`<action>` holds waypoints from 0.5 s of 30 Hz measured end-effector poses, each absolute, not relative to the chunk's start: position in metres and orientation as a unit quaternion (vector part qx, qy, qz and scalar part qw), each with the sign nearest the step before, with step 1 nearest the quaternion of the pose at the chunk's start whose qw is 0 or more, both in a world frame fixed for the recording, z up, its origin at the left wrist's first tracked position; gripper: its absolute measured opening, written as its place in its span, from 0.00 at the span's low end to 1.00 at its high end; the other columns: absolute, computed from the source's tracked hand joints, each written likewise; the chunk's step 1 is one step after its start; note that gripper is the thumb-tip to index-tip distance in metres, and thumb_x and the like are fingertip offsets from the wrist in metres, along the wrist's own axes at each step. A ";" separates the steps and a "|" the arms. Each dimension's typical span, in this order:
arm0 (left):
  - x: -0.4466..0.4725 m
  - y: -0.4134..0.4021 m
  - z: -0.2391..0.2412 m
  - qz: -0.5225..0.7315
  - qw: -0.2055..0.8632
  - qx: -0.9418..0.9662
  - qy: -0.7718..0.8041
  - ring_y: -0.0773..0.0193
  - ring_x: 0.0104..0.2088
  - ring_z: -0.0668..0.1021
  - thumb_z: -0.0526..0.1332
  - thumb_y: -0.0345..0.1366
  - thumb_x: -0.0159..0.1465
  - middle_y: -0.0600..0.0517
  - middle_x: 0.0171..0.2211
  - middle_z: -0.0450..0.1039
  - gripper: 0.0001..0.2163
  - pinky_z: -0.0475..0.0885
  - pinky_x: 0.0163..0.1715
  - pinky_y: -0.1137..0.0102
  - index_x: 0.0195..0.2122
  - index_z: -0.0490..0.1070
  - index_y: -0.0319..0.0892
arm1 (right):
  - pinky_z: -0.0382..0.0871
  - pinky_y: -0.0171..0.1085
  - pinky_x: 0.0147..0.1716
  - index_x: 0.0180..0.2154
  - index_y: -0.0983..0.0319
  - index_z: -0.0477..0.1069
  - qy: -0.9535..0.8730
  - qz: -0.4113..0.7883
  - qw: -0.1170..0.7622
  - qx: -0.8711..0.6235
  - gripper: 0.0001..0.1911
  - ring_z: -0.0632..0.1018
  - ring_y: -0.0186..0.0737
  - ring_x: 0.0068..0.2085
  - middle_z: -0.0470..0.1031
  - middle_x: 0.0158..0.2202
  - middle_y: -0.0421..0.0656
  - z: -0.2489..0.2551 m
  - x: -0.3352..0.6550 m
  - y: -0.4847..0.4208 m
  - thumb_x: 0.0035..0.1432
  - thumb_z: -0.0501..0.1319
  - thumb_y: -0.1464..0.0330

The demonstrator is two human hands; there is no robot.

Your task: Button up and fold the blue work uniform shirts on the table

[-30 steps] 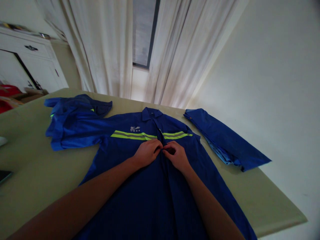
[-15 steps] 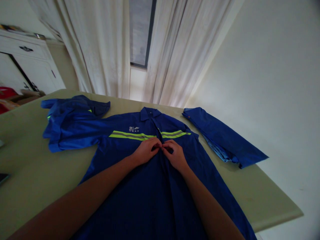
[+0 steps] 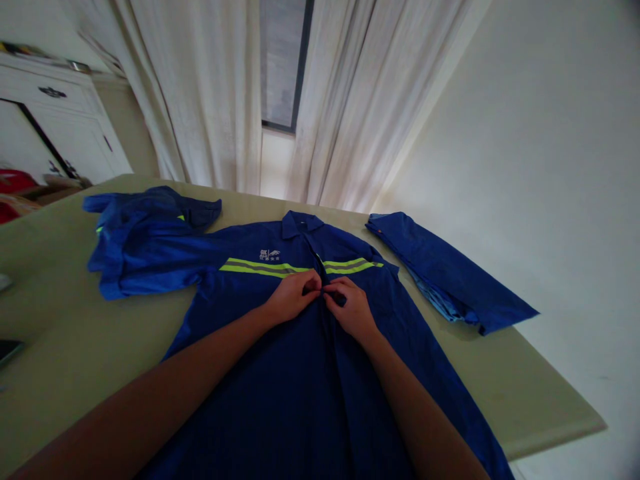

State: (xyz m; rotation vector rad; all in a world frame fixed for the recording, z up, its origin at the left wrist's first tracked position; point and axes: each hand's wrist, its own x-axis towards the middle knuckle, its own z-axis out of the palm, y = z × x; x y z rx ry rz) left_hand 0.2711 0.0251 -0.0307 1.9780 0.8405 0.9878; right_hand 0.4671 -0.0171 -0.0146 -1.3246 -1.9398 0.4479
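A blue work jacket (image 3: 280,373) lies spread out, collar toward the far side, with a yellow-green reflective band across the chest and a white logo at its left. My left hand (image 3: 295,295) pinches the edge of the front opening just below the band. Opposite it, my right hand (image 3: 351,305) pinches the same opening, the fingertips of both hands almost meeting. Whether a button sits between them is too small to see. The jacket's left-side sleeve (image 3: 155,260) stretches out across the table.
The jacket rests on a pale green table (image 3: 55,287). Folded blue cloth (image 3: 450,273) lies at the right near the wall. More bunched blue clothing (image 3: 165,203) is at the far left. A dark flat object (image 3: 9,349) lies at the left edge. Curtains (image 3: 210,100) hang behind.
Both hands stay at the front opening, still pinching. The left fingertips have shifted very slightly away from the right ones. The view has tilted a little.
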 end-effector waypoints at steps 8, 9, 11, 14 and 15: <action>0.272 0.025 -0.028 0.408 0.454 0.726 0.318 0.63 0.33 0.83 0.66 0.33 0.61 0.53 0.35 0.78 0.06 0.78 0.36 0.70 0.38 0.72 0.42 | 0.74 0.38 0.41 0.42 0.58 0.79 -0.766 0.125 0.352 -0.523 0.09 0.79 0.40 0.40 0.78 0.45 0.45 -0.013 0.462 -0.021 0.61 0.63 0.73; 0.272 0.026 -0.028 0.409 0.461 0.721 0.318 0.63 0.33 0.83 0.67 0.35 0.61 0.53 0.35 0.78 0.07 0.78 0.36 0.70 0.38 0.72 0.41 | 0.74 0.38 0.42 0.42 0.58 0.79 -0.767 0.119 0.351 -0.524 0.09 0.79 0.40 0.40 0.78 0.45 0.45 -0.013 0.461 -0.021 0.62 0.62 0.73; 0.271 0.029 -0.029 0.411 0.481 0.709 0.312 0.63 0.34 0.83 0.68 0.36 0.60 0.52 0.35 0.78 0.08 0.78 0.38 0.69 0.38 0.72 0.41 | 0.75 0.38 0.42 0.42 0.58 0.79 -0.770 0.111 0.350 -0.521 0.08 0.79 0.41 0.41 0.78 0.45 0.45 -0.014 0.461 -0.021 0.62 0.62 0.72; 0.271 0.034 -0.029 0.413 0.514 0.686 0.308 0.64 0.35 0.82 0.70 0.34 0.57 0.53 0.35 0.77 0.10 0.78 0.39 0.69 0.37 0.72 0.40 | 0.75 0.39 0.43 0.42 0.58 0.79 -0.773 0.102 0.346 -0.521 0.07 0.79 0.41 0.41 0.78 0.45 0.45 -0.015 0.461 -0.020 0.62 0.63 0.72; 0.271 0.035 -0.029 0.412 0.520 0.681 0.311 0.64 0.35 0.82 0.70 0.33 0.56 0.53 0.34 0.77 0.10 0.78 0.39 0.69 0.37 0.72 0.40 | 0.75 0.39 0.43 0.42 0.58 0.79 -0.774 0.098 0.344 -0.522 0.07 0.80 0.41 0.42 0.78 0.44 0.45 -0.016 0.462 -0.020 0.62 0.64 0.71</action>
